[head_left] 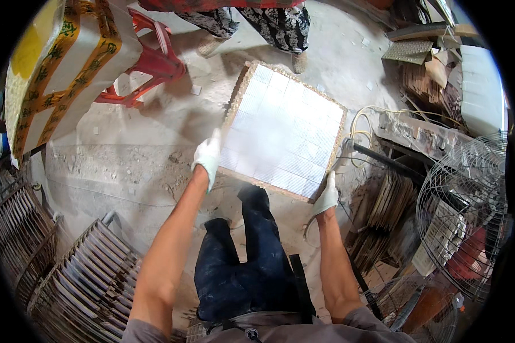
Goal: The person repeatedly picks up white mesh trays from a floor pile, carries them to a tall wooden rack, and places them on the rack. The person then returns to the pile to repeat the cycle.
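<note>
A square panel (pixel 280 131) fills the space in front of me, tilted in the head view. Its top is covered with whitish, finely lined squares in a grid, and its rim is rough and brown. My left hand (pixel 208 154), in a white glove, grips the panel's left edge near the lower corner. At the lower right corner my right hand (pixel 327 197), also gloved, holds the edge with the thumb along the side. The fingers under the panel are hidden.
Another person's patterned trouser legs (pixel 274 26) stand beyond the panel. A taped white box (pixel 68 86) sits by a red plastic stool (pixel 163 60) at left. Slatted racks (pixel 91 280) are lower left. Right: a pale hose coil (pixel 360 134), stacked thin boards (pixel 389 200) and a wire-cage fan (pixel 463 211).
</note>
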